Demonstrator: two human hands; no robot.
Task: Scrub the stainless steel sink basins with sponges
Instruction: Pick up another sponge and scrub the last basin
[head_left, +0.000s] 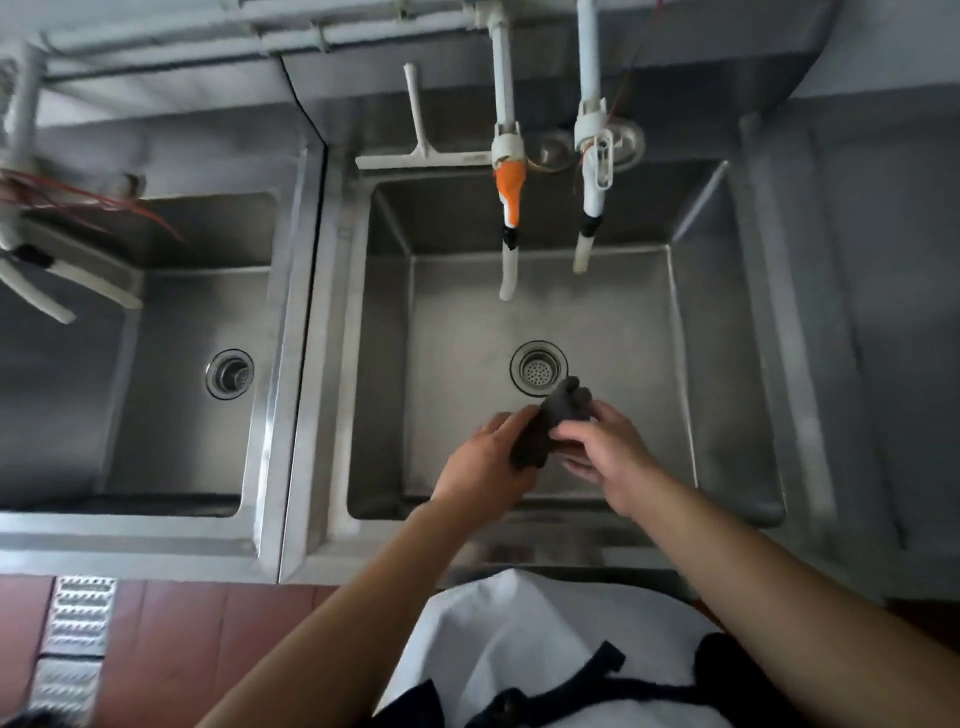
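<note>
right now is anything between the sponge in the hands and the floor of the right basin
Nothing visible. Both hands, left and right, hold the dark sponge above the right basin, near its drain strainer. The two faucet spouts hang further back, clear of a straight drop.

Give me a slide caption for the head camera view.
Both hands hold a dark sponge over the right sink basin.

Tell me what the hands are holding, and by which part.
Both hands hold one dark sponge above the right basin: the left hand grips its lower end, the right hand pinches its upper part.
</note>
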